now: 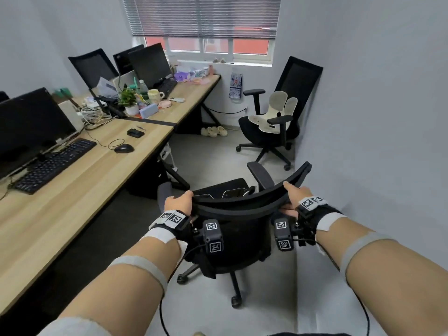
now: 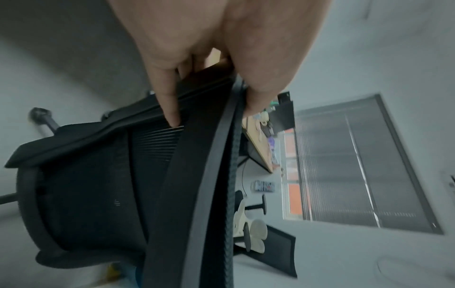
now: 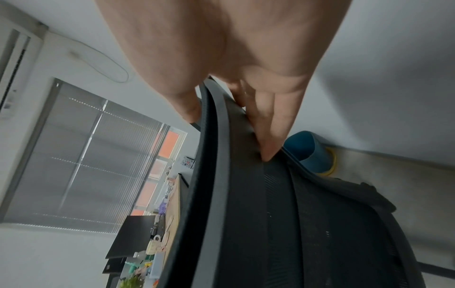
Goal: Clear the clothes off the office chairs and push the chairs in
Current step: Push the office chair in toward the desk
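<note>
A black mesh office chair (image 1: 232, 241) stands on the floor in front of me, its back toward me and no clothes on it. My left hand (image 1: 178, 202) grips the left end of the backrest's top edge, thumb in front and fingers behind; in the left wrist view the left hand (image 2: 209, 91) pinches the rim (image 2: 197, 175). My right hand (image 1: 294, 196) grips the right end of the same edge, and the right wrist view shows the right hand (image 3: 229, 117) wrapped round the rim (image 3: 211, 185). A second black chair (image 1: 274, 122) with a cream seat cushion (image 1: 276, 110) stands by the far right wall.
A long wooden desk (image 1: 80, 190) runs along the left with monitors, a keyboard (image 1: 53, 163), a mouse (image 1: 123, 148) and clutter. Another chair back (image 1: 93, 66) shows behind the desk. Pale slippers (image 1: 214, 131) lie under the window. The right wall (image 1: 375, 141) is close.
</note>
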